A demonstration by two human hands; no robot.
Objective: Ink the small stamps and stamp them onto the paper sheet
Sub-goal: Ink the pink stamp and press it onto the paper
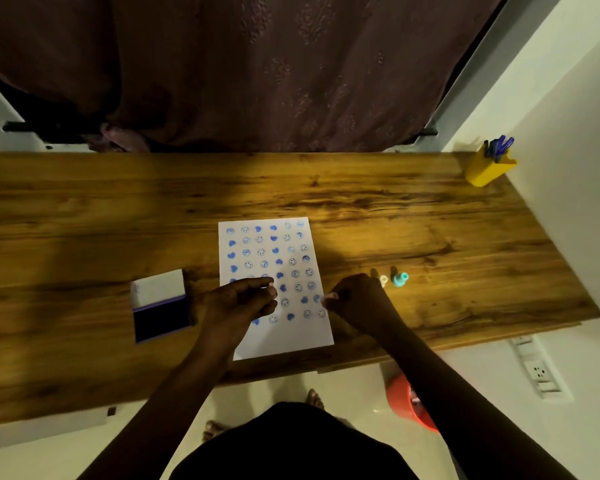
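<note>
Wood desk (395,209); paper sheet (291,334) w/ blue stamps, no legible text.

2 bare forearms enter from the bottom edge, no sleeves visible, no watch, rings or bands seen. left hand (243,299) and right hand (357,299) both bare, no gloves. Fingernails look pale and short, 1 or 2 catch the light on each hand. Dark, plain garment (291,445) covers the lap or torso at bottom centre, black-looking, no pattern visible. Toes of 2 feet (315,398) peek out past it, footwear unclear.
</note>
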